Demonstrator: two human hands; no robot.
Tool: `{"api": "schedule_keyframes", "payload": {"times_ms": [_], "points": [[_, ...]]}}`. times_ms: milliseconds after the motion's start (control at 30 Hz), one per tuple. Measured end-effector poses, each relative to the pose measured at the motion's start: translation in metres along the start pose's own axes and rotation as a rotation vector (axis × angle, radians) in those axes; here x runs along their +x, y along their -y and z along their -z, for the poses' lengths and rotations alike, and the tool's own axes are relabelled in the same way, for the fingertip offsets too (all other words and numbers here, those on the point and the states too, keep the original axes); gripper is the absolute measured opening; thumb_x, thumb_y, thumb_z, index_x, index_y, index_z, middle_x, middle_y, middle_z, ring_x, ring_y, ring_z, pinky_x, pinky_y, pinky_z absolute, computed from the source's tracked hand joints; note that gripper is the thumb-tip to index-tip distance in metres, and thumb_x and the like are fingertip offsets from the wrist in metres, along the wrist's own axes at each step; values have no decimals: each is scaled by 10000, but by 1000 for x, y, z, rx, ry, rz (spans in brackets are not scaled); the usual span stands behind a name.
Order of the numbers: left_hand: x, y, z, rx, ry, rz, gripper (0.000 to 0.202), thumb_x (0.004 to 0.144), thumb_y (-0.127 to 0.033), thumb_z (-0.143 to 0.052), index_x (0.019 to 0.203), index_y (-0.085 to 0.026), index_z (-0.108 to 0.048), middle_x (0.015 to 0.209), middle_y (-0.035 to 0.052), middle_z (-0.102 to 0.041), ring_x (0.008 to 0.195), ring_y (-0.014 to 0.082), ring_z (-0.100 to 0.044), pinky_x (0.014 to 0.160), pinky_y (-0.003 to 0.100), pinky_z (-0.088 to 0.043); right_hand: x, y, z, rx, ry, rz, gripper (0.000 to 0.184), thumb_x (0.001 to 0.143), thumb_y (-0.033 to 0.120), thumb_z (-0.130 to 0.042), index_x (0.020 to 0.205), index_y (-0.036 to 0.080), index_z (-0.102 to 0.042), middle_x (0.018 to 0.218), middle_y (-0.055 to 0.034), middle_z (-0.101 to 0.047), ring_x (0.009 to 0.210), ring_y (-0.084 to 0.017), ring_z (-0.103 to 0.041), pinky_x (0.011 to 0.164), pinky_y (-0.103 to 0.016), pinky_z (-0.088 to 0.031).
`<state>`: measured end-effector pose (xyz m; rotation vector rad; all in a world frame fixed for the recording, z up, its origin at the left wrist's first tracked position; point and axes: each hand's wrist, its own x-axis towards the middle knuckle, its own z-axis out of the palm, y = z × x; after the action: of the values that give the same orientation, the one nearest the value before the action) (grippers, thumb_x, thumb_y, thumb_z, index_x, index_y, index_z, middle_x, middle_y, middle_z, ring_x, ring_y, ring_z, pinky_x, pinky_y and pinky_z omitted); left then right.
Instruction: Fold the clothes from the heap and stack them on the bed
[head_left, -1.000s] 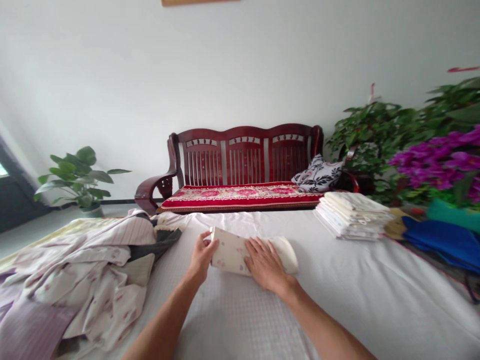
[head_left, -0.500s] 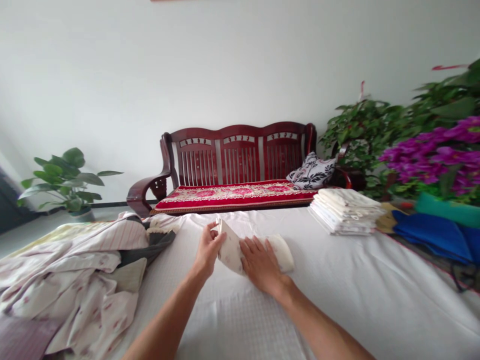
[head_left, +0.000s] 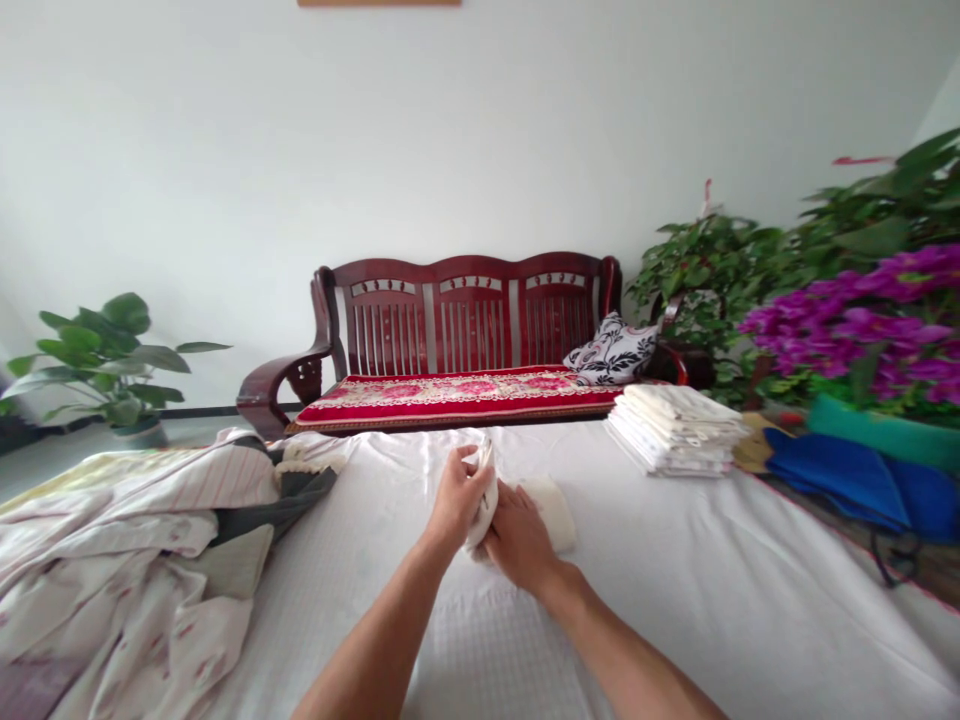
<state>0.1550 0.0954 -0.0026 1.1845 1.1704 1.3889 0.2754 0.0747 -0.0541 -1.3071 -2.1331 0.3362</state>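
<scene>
A small folded cream cloth [head_left: 550,512] lies on the white sheet in front of me, its left part lifted up into a fold. My left hand [head_left: 457,503] pinches that raised end between thumb and fingers. Flat against the cloth, close beside the fold, rests my right hand [head_left: 523,540] with its fingers stretched out; some fingertips are hidden behind the raised part. The cloth's right end shows beyond my right hand.
Loose patterned clothes [head_left: 165,570] are heaped at the left. A stack of folded white cloths [head_left: 679,430] stands at the far right, near blue fabric [head_left: 840,475] and purple flowers [head_left: 862,320]. Behind the white sheet [head_left: 675,580] is a wooden bench [head_left: 469,315] with a cushion [head_left: 613,352].
My left hand has moved right, bringing the cloth's raised end up against my right hand. The right hand stays pressed on the cloth. The view has shifted slightly.
</scene>
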Motion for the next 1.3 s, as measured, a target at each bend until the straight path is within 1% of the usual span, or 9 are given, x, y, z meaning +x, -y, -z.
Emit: {"api": "schedule_keyframes", "payload": {"times_ms": [167,333,467,567,700,833,967,1167,1300], "points": [[-2,5,-2,4,-36,-7,572,756,-333,-752,1240,-152,-506,712,-48,-602,538,109,-564,502,207,-389,13,-19,25,652,-175,-408,422,901,396,-431,1145,193,-708,1148,-119,-728,1011,-260,-673,805,-382,-550],[-7,17,-18,36,-14,2,600,801,-325,-734,1314,-165,-468,836,-5,-629,595,116,-609,542,213,-453,14,-26,52,1103,119,-586,687,949,687,-302,1259,165,-624,964,-119,-747,754,-209,-692,547,-282,-498],[-10,26,-26,-77,31,30,648,871,-339,-643,1432,-190,-354,961,40,-639,676,142,-662,625,255,-538,10,-21,62,1023,255,-499,651,869,725,-494,1248,214,-634,979,-75,-759,788,-211,-695,558,-267,-500],[-10,26,-23,-184,19,5,619,865,-384,-634,1405,-195,-397,1001,58,-646,800,177,-696,733,299,-570,10,-20,57,941,188,-492,562,749,496,-723,1228,216,-629,957,-52,-758,761,-211,-684,518,-249,-477],[-4,22,-9,-168,-102,-103,406,848,-312,-599,1227,-172,-559,960,60,-674,815,175,-687,799,334,-563,11,-23,51,894,79,-516,468,638,242,-630,1101,175,-660,829,-23,-727,676,-181,-641,496,-232,-440],[0,29,2,23,-134,-193,232,836,-231,-570,1031,-181,-685,985,72,-728,952,221,-686,931,393,-526,12,-27,55,884,34,-498,444,580,201,-530,1002,166,-666,749,-4,-699,616,-155,-593,498,-222,-395],[-4,47,4,263,39,-274,322,886,-271,-556,1149,-187,-721,1231,109,-715,1266,303,-587,1128,462,-397,13,-31,60,892,29,-478,466,564,208,-509,1003,160,-660,753,-9,-704,646,-167,-603,538,-236,-410],[-16,54,-3,821,242,-408,566,978,-364,-454,1510,-171,-457,1623,136,-353,1542,350,-178,1232,545,-171,14,-52,63,764,15,-514,499,574,218,-507,1051,162,-642,766,-19,-712,677,-183,-641,555,-236,-441],[-24,45,-13,1058,302,-384,594,987,-385,-437,1549,-194,-399,1656,135,-278,1542,394,-137,1214,597,-146,14,-67,68,461,15,-521,475,617,208,-523,1081,180,-623,842,-43,-740,742,-206,-677,607,-250,-461]]}}
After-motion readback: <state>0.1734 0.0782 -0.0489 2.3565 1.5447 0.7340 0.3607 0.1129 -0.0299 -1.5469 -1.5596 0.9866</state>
